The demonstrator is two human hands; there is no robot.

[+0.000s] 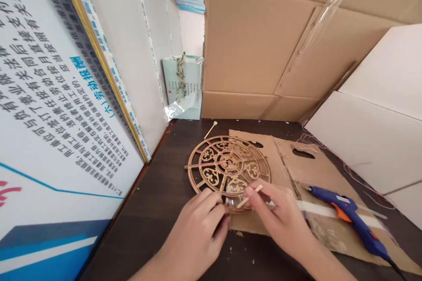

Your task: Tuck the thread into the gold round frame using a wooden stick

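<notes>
A round wooden openwork disc, with curled cut-out ornaments and reddish wire along its rings, lies partly on a flat piece of cardboard and partly over the dark table. My left hand is closed at the disc's near rim, its thumb and fingers bent around the edge; the fingertips are partly hidden. Between the thumb and fingers of my right hand is a short, thin wooden stick, held slanting just over the near part of the disc, its lower left end close to the rim.
A blue hot glue gun with an orange trigger rests on the cardboard sheet at right. Behind the disc lies a cotton-tipped stick. Thin wire trails by the white panel. A large cardboard box and a pale green bag stand behind.
</notes>
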